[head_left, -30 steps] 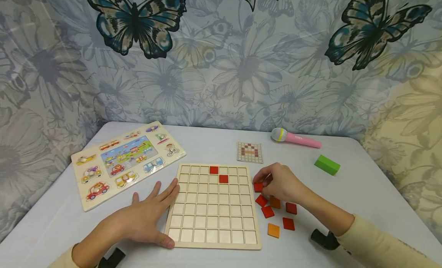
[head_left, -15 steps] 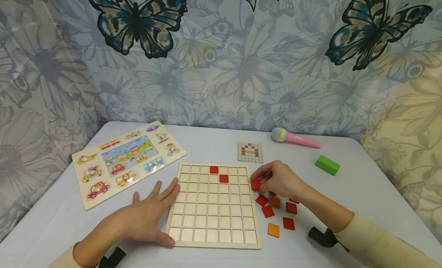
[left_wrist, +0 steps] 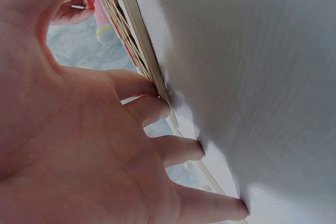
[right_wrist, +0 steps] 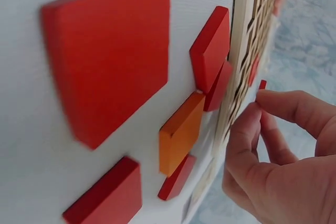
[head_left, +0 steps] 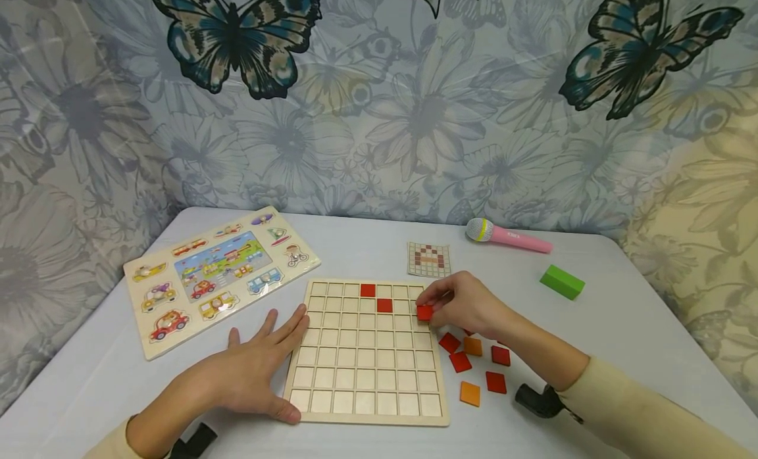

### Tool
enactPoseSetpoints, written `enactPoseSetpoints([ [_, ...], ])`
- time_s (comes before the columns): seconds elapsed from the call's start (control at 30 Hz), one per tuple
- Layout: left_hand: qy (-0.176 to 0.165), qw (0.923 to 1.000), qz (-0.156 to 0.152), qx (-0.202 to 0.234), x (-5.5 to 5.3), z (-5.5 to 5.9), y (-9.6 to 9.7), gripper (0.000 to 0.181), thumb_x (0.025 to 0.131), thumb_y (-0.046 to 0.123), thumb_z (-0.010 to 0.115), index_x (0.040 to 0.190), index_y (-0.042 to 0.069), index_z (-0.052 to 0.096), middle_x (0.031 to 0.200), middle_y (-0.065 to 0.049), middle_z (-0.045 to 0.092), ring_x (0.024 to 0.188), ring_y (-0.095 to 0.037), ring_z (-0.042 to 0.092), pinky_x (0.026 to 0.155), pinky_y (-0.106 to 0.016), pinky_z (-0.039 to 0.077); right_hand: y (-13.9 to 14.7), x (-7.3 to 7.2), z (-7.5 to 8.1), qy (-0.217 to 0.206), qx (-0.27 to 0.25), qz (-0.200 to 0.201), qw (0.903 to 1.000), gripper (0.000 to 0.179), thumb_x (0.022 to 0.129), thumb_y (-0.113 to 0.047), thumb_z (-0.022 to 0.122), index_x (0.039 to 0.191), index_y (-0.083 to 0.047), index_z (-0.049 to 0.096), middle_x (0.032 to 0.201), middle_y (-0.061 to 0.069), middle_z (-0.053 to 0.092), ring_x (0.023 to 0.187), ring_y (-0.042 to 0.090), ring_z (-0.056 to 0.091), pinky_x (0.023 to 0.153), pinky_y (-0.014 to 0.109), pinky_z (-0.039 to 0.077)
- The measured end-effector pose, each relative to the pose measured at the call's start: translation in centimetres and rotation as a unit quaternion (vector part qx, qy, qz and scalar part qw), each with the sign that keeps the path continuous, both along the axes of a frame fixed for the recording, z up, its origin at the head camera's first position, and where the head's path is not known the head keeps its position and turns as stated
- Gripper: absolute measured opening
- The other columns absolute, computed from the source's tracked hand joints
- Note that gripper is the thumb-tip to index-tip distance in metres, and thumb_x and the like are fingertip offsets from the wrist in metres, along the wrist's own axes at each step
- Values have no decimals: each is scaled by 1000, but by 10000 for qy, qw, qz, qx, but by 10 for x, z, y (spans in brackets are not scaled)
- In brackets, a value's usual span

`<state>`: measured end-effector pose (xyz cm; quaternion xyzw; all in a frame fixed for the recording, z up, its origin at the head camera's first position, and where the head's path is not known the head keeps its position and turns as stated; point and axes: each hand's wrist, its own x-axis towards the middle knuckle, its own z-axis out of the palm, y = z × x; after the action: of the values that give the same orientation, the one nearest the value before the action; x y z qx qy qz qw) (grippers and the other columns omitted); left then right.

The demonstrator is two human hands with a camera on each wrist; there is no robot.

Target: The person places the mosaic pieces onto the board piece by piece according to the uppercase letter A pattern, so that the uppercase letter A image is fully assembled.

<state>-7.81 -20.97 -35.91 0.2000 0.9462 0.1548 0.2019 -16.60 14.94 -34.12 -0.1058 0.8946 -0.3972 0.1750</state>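
Note:
A wooden grid board lies on the white table, with one red tile in its far row and another red tile in the row below. My right hand pinches a third red square tile between thumb and fingertips, over the board's upper right edge. Along the left edge, my left hand rests with fingers spread, touching the frame; its palm fills the left wrist view. Loose tiles lie right of the board, red and orange, some partly hidden by the right hand.
Behind the board lies a small pattern card. A vehicle picture puzzle is at the left. Back right are a pink toy microphone and a green block. Butterfly-print fabric stands behind the table.
My right hand has moved left with the red tile, from beside the board to over its right edge. The left hand has stayed in place.

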Motion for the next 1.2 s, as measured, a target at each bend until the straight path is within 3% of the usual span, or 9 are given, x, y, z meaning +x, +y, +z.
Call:
enactPoseSetpoints([
  [0.63, -9, 10000, 16, 74, 2, 1, 1, 141, 63, 73, 86, 168, 11, 15, 178, -3, 0, 158, -53, 5, 97, -95, 7, -31, -7, 0, -124, -388, 162, 9990, 32, 75, 8, 78, 103, -7, 82, 96, 6, 75, 87, 19, 63, 77, 29, 54],
  [1.2, 51, 10000, 22, -12, 2, 0, 1, 142, 62, 72, 86, 168, 11, 15, 178, -4, 0, 158, -54, 6, 96, -95, 8, -58, -15, -5, -185, -587, 252, 9978, 35, 71, 10, 76, 100, -8, 82, 95, 6, 72, 85, 18, 61, 72, 28, 52],
])
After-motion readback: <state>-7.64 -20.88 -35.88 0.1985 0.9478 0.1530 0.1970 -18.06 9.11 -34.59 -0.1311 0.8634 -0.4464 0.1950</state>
